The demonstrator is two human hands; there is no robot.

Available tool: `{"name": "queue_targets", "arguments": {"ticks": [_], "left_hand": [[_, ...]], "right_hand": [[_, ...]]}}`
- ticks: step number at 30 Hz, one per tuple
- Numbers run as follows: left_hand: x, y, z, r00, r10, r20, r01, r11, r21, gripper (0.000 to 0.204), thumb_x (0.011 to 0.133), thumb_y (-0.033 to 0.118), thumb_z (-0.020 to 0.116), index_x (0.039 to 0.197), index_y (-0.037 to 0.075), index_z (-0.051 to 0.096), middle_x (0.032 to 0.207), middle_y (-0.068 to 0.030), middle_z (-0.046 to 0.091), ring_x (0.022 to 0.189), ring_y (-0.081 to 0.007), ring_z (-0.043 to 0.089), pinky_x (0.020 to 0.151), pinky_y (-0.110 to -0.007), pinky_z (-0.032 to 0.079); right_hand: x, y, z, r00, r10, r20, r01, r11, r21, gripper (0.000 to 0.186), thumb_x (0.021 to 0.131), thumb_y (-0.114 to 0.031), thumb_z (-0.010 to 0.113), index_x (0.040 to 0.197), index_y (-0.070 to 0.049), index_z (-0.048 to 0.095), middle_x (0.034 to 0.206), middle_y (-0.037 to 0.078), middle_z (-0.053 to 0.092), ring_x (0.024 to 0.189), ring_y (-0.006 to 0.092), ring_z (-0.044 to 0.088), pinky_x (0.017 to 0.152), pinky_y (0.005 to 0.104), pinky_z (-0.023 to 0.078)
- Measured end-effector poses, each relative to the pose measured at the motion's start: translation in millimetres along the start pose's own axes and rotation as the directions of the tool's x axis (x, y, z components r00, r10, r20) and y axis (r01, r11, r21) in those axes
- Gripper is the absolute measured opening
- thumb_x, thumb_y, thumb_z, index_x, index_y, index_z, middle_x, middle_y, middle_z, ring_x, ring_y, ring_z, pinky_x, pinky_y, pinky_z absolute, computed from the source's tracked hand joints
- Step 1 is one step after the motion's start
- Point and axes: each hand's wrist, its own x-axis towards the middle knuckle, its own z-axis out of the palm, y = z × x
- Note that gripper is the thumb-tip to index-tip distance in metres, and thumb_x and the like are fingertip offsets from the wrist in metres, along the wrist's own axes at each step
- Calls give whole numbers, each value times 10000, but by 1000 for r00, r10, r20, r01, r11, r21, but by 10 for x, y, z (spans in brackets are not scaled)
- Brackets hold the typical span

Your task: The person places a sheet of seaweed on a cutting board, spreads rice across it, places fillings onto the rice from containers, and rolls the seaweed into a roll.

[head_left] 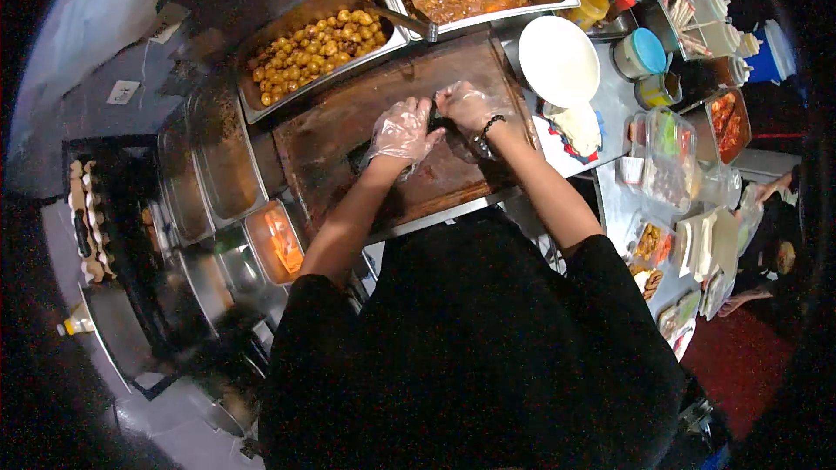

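Both my hands wear clear plastic gloves over a worn brown cutting board (326,122). My left hand (402,133) is held low over the board's middle, back up, its fingers extended and its thumb apart; it holds nothing that I can see. Close to its right, my right hand (468,109) has its fingers bent inward with the tips together, beside the left fingertips. Whatever they may pinch is hidden or too small to name. Loose glove plastic hangs below the right wrist, next to a dark beaded bracelet (491,124).
Beyond the board stand a metal pan of small round brown balls (318,57) and a pan of reddish-brown sauce (475,4) with a utensil handle (409,22) across the rim. A white plate (559,61) lies right, near jars. Orange slices fill a tray (280,239) at left.
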Motion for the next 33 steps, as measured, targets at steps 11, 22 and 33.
{"name": "queue_targets", "arguments": {"ticks": [11, 22, 33], "left_hand": [[-449, -330, -32, 996, -63, 62, 68, 994, -84, 817, 807, 633, 620, 1358, 55, 444, 1220, -150, 562, 1152, -324, 544, 936, -476, 449], [-751, -585, 184, 997, -46, -68, 44, 999, -30, 639, 793, 515, 688, 1211, 58, 532, 1049, -145, 626, 974, -336, 621, 838, -458, 509], [-1688, -928, 361, 821, -569, 50, 379, 477, -793, 456, 732, 139, 834, 1144, 71, 649, 933, -70, 673, 893, -200, 660, 773, -345, 554]], "right_hand": [[-241, -182, -625, 940, -341, 28, 327, 873, -361, 260, 868, -254, 638, 1066, -86, 650, 973, 174, 669, 932, 335, 641, 814, 463, 512], [-44, -576, 71, 689, -492, 532, 724, 434, -536, 593, 872, -630, 532, 1024, -60, 596, 974, 148, 640, 927, 323, 630, 788, 442, 511], [-231, -976, -62, 772, -319, 549, 630, 272, -727, 820, 809, -448, 682, 1483, -117, 350, 1345, 163, 496, 1242, 340, 470, 997, 463, 419]]}}
